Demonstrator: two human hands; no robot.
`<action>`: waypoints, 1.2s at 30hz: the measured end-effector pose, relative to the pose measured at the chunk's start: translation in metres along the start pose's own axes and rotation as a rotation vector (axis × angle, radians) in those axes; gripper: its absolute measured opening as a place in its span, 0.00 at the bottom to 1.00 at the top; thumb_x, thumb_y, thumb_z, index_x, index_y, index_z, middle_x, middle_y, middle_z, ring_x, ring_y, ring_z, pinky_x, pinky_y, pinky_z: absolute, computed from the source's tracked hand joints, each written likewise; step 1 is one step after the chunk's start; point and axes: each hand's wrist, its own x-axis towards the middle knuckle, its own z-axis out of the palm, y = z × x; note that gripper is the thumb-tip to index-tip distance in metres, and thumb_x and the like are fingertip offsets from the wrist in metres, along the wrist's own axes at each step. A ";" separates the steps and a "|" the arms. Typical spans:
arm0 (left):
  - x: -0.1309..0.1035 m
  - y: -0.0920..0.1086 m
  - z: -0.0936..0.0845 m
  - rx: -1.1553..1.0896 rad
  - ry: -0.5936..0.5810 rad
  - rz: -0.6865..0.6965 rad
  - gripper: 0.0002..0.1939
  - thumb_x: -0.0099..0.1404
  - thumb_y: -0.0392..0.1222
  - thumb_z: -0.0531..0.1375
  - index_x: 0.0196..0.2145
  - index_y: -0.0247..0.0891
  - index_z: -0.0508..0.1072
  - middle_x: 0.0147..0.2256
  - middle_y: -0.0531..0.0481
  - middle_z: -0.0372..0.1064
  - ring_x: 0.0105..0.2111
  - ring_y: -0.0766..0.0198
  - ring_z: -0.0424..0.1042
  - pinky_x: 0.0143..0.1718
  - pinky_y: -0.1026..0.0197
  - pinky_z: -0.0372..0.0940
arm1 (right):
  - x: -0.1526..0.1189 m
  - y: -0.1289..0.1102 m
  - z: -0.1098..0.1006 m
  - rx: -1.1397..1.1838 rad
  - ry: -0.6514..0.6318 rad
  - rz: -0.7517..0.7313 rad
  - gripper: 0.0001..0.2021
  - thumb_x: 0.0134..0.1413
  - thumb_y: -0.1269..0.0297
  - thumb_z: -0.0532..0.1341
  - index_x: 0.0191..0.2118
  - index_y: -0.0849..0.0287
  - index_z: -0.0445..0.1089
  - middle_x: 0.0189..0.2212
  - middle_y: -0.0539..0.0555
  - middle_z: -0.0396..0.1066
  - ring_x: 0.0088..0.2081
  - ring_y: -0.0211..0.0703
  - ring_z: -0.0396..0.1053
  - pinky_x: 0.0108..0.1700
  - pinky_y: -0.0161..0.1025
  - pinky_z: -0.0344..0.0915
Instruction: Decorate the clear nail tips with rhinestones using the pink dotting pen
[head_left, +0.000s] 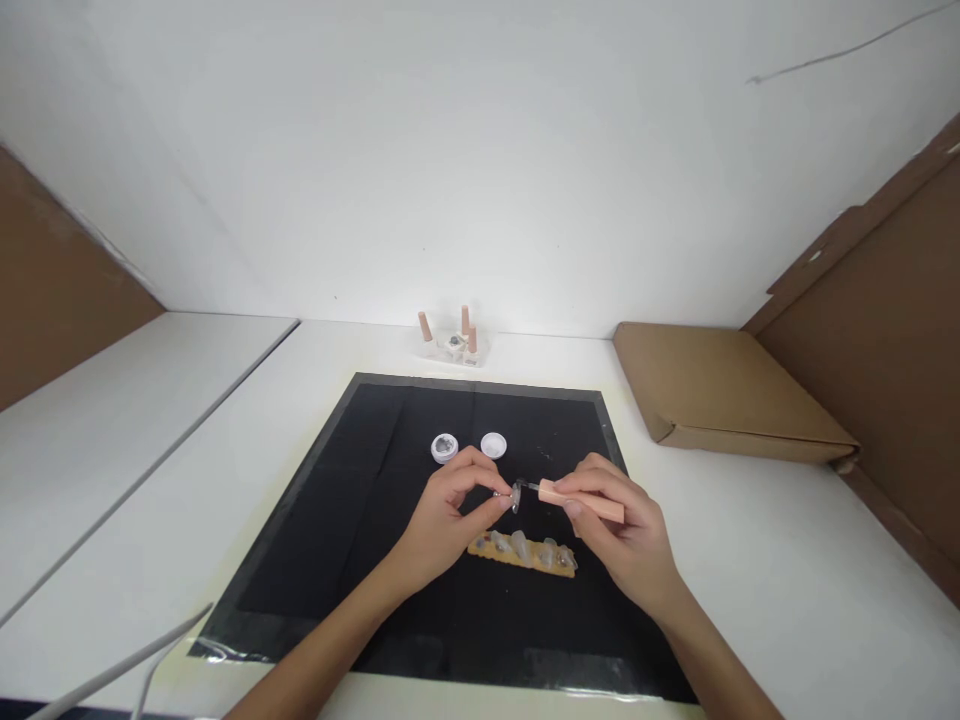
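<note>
Between the thumb and fingertips of my left hand is a small, clear and silvery false nail, held over the black mat. My right hand grips the peach cap of a nail polish brush. Its dark bristle end points left, close to the nail; whether the two touch is too small to tell. Just below the hands lies a tan strip carrying several clear false nails. Beyond my left hand stand a small white jar with grey contents and a white round lid.
The black mat is taped to a white table. Near the back wall, a clear tray holds several small bottles, some with peach caps. A flat cardboard box rests at the right, and a grey tube crosses the lower left.
</note>
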 end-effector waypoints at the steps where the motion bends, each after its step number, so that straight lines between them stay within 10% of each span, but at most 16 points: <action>1: 0.000 0.000 0.000 0.010 0.002 0.006 0.04 0.59 0.38 0.61 0.29 0.36 0.75 0.30 0.49 0.64 0.31 0.64 0.66 0.34 0.62 0.61 | 0.000 0.000 0.000 -0.005 -0.004 -0.001 0.05 0.56 0.69 0.58 0.36 0.55 0.71 0.26 0.50 0.64 0.26 0.38 0.63 0.26 0.36 0.59; 36: -0.001 -0.001 0.005 0.007 -0.037 -0.003 0.03 0.58 0.32 0.60 0.29 0.35 0.73 0.30 0.50 0.63 0.30 0.66 0.66 0.33 0.63 0.61 | -0.001 -0.002 -0.003 0.109 -0.133 -0.027 0.07 0.56 0.73 0.56 0.31 0.57 0.69 0.24 0.49 0.63 0.26 0.36 0.61 0.27 0.35 0.57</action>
